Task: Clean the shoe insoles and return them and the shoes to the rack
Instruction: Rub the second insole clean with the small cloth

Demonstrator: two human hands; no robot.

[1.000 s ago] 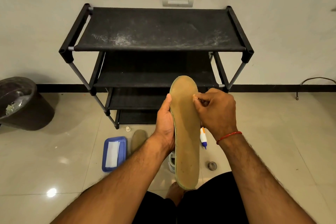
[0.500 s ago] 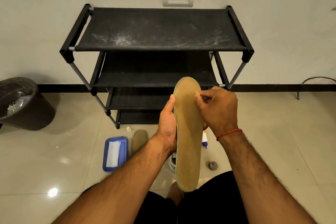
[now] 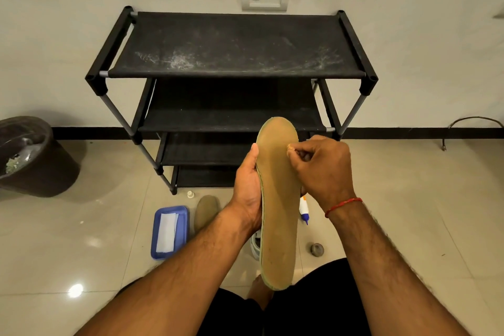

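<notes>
Little has moved since a second ago: our left hand (image 3: 246, 194) keeps its grip wrapped round the insole (image 3: 278, 213), upright before the rack (image 3: 240, 43); our right hand (image 3: 324, 169) pinches its right edge near the toe. We should pick gently, bracing from behind.
</notes>
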